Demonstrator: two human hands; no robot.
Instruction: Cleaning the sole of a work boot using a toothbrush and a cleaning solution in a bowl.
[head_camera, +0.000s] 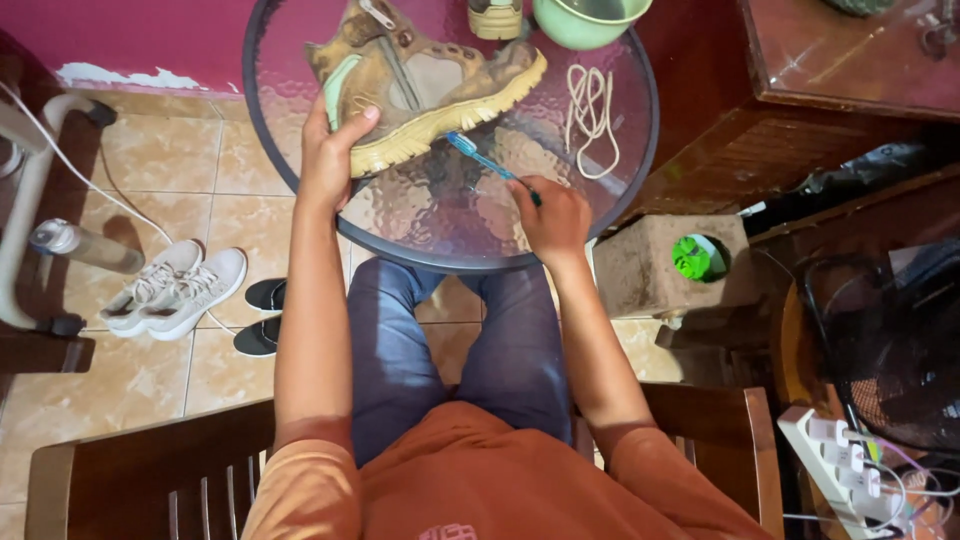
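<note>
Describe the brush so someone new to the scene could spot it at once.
Start at the round glass table in front of the seated person. On it a tan boot lies on its side, gripped at the heel by the left hand. The brush is the thin blue stick in the right hand, its head at the boot's sole; it is the only blue item on the table.

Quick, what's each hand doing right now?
Left hand: closed on the heel of the tan hiking boot, steadying it on the glass table.
Right hand: closed around a blue toothbrush, bristles at the boot's sole.
</note>
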